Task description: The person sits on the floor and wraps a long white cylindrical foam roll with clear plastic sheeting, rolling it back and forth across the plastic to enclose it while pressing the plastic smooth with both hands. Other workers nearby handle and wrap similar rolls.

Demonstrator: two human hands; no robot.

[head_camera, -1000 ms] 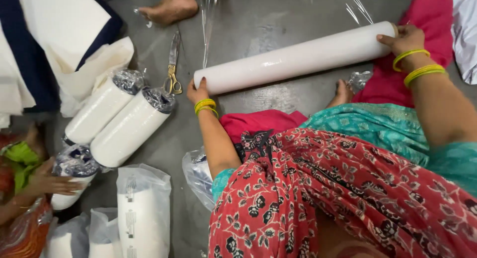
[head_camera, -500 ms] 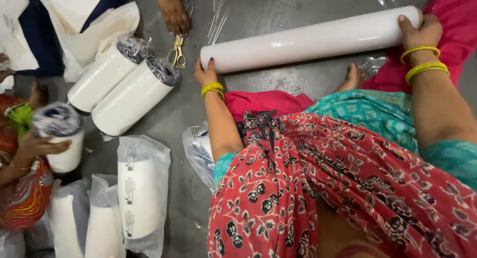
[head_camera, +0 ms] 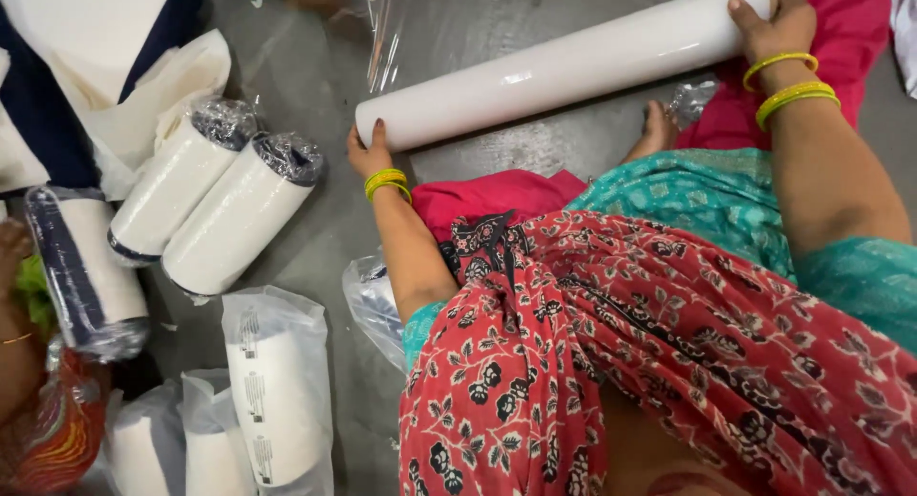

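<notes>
On the grey floor [head_camera: 497, 18], a long white roll [head_camera: 564, 71] lies slantwise in front of the seated person's knees, one end low near the middle of the view, the other high at the right. The left hand [head_camera: 371, 152] cups the low end with fingers curled against it; the right hand [head_camera: 769, 23] grips over the far end, thumb on top. Both hands are closed on the roll. Clear film [head_camera: 387, 28] rises from the roll's low end toward the top edge.

Compared with a second ago, the roll sits closer to the legs and fills more of the view, while the scissors and the other person's hand beside them have gone out of sight, so the roll appears to be drawn back along the film, wrapping it on.

To the left lie two wrapped white rolls [head_camera: 205, 204] touching side by side, bagged rolls [head_camera: 277, 391] below them, and a co-worker's dark-wrapped roll [head_camera: 81, 271].
</notes>
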